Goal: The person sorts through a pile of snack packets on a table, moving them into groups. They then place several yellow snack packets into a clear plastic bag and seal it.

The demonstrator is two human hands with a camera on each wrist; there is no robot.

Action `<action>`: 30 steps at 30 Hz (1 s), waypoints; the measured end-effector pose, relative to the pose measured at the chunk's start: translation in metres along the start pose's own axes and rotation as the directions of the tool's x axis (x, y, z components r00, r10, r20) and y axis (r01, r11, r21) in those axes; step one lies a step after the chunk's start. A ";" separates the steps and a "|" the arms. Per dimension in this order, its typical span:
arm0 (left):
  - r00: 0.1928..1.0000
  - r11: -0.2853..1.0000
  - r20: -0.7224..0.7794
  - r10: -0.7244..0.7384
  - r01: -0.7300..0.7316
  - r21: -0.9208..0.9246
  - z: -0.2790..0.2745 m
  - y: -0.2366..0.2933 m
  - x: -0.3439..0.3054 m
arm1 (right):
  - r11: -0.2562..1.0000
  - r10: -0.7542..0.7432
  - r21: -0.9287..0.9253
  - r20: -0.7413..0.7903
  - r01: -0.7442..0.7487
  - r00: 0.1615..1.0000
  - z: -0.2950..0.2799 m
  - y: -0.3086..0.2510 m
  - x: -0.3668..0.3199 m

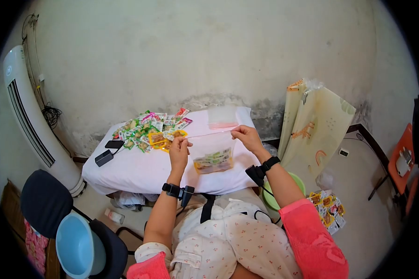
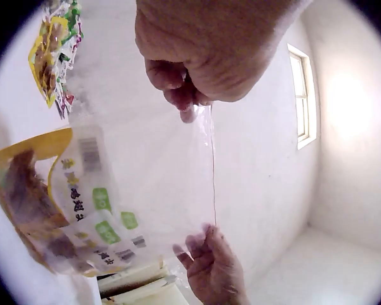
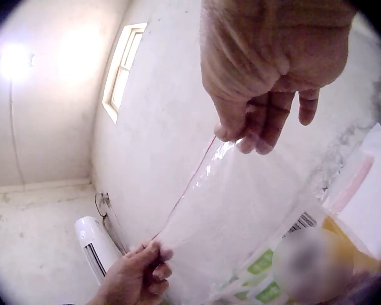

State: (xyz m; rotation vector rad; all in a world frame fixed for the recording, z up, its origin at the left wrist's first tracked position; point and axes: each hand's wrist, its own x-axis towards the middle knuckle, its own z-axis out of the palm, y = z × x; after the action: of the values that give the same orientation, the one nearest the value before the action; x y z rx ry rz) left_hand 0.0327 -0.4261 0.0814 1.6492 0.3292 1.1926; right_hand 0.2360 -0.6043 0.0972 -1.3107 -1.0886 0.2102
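A clear plastic zip bag with a thin red line along its top edge hangs stretched between both hands. Its lower part holds several snack packets, yellow, white and green. My left hand pinches one top corner. At the opposite corner, my right hand pinches the edge between thumb and fingers, the other fingers loosely bent in the right wrist view. Behind the bag, a pile of small snack packets in green, white and pink lies on the white-covered table, with yellow packets at its near side.
A stack of clear bags lies at the table's back right. Two black devices sit at its left. On the floor to the right are a green basin, filled bags and a folded mat. A blue bucket stands left.
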 end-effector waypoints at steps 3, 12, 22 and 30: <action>1.000 0.998 0.000 0.021 -0.021 0.061 -0.001 -0.001 0.001 | 1.000 0.014 -0.025 -0.005 -0.014 1.000 -0.001 -0.002 0.001; 0.992 0.972 -0.073 0.099 -0.081 0.220 0.004 -0.008 -0.003 | 0.999 0.004 0.041 0.009 -0.004 1.000 0.005 0.008 0.001; 0.999 0.996 -0.038 0.027 -0.023 0.084 0.013 0.004 -0.009 | 0.907 -0.185 -0.400 -0.092 0.134 0.978 0.011 -0.007 -0.002; 0.997 0.996 -0.027 0.069 -0.067 0.060 0.023 -0.004 -0.010 | 0.540 -0.556 -0.651 0.200 0.534 0.807 0.083 -0.045 0.003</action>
State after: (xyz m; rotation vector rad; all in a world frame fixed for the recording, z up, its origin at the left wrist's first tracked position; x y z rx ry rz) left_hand 0.0479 -0.4446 0.0728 1.7075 0.3316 1.2693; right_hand 0.1575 -0.5613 0.1262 -1.5147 -1.5802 -0.7754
